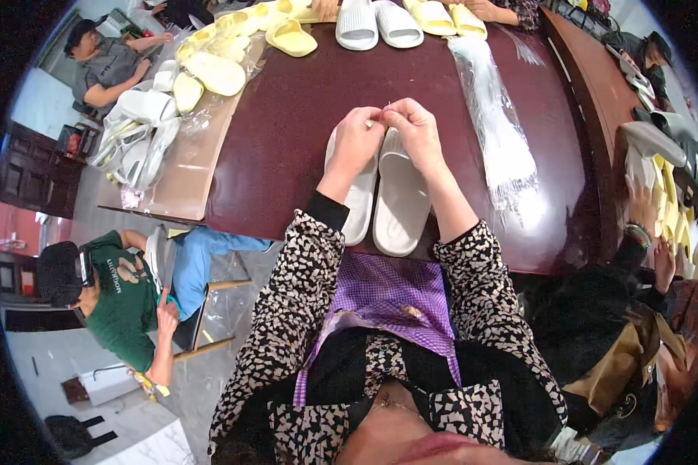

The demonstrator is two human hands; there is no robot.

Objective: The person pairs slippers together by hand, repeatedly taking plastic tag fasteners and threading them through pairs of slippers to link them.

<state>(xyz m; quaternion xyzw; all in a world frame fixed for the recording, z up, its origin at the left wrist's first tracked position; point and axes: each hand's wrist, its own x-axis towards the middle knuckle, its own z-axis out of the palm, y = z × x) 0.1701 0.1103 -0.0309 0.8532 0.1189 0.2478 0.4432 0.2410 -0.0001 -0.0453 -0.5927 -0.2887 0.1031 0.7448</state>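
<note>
A pair of pale grey slide sandals lies side by side in front of me, the right one (402, 205) and the left one (360, 206) with toes pointing away. My left hand (355, 147) and my right hand (416, 136) meet above the far ends of the sandals and partly cover them. The fingertips of both hands are pinched together. Something thin and small seems to stick up between them, too small to name. To the right of my right hand lies a long clear plastic bag of thin white strands (492, 124).
The dark red table (287, 124) holds white slides (357, 27) and yellow slides (291, 37) at its far side, with other people's hands there. Bagged white slides (139, 128) sit on the left. A person in green (120, 298) sits left; others work at right beside more footwear (663, 194).
</note>
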